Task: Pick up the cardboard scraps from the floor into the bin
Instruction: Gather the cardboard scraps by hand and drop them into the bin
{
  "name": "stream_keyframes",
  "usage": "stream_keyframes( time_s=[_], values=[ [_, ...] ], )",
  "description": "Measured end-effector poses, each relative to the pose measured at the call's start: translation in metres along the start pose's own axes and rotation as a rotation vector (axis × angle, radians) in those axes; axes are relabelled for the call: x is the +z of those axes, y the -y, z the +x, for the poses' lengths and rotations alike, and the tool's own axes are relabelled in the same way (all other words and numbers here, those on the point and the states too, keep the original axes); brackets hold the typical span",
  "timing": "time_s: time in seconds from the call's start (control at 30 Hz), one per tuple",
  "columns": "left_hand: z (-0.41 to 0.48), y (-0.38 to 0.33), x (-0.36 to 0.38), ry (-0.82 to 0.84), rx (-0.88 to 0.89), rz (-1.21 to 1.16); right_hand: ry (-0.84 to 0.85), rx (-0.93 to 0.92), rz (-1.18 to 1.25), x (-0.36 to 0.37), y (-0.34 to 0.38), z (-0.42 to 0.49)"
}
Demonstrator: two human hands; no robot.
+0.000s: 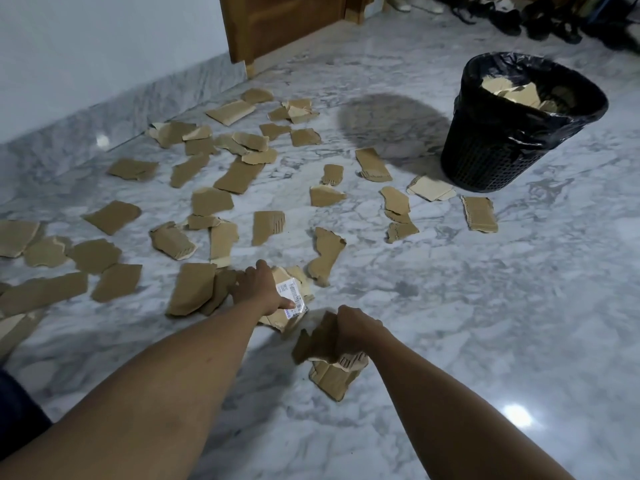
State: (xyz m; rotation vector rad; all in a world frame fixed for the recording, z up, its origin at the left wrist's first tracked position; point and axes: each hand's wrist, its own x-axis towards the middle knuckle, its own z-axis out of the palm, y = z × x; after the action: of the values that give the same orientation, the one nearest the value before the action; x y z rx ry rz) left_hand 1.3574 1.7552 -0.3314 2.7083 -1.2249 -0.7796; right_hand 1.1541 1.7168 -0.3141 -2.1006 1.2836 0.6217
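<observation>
Cardboard scraps (320, 341) sit clenched in right grip (353, 327); left grip (258, 289) lies spread on labelled scrap (292, 294).

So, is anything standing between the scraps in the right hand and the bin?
Nothing upright. Between the right hand, which grips a bunch of scraps, and the bin only loose scraps lie flat on the floor. The bin's mouth is open, part filled.

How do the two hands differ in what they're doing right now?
The left hand lies spread on the labelled scrap on the floor; the right hand is curled round a bunch of scraps. The left hand reaches farther forward than the right hand. Both are bare.
</observation>
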Motion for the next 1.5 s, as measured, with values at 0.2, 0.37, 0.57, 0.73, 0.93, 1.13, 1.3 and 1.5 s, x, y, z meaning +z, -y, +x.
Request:
stream_keyframes(
  time_s=[0.2, 0.37, 0.57, 0.73, 0.93, 1.13, 1.3, 1.5],
  values=[
    [0.006, -0.011, -0.015, 0.089, 0.056, -0.052, -0.022, 0.002, -0.088, -0.007, -0.005, 0.000],
    [0.020, -0.048, -0.020, 0.077, 0.031, -0.173, 0.030, 0.029, -0.061, -0.014, -0.008, 0.002],
    [0.034, -0.098, -0.006, 0.066, 0.019, -0.196, 0.032, 0.068, 0.055, -0.056, -0.046, 0.000],
    [0.047, -0.111, 0.009, 0.084, 0.068, -0.014, -0.086, 0.201, 0.342, -0.107, -0.105, -0.003],
    [0.059, -0.126, 0.017, 0.085, 0.075, -0.205, -0.314, 0.265, 0.874, -0.137, -0.131, 0.030],
    [0.085, -0.139, 0.011, 0.086, 0.139, 0.030, -0.414, 0.276, 0.866, -0.150, -0.137, 0.109],
    [0.099, -0.150, 0.005, 0.138, 0.229, 0.177, -0.426, 0.337, 0.616, -0.167, -0.126, 0.140],
    [0.112, -0.157, 0.000, 0.225, 0.197, 0.095, -0.396, 0.345, 0.671, -0.169, -0.125, 0.152]
  ],
)
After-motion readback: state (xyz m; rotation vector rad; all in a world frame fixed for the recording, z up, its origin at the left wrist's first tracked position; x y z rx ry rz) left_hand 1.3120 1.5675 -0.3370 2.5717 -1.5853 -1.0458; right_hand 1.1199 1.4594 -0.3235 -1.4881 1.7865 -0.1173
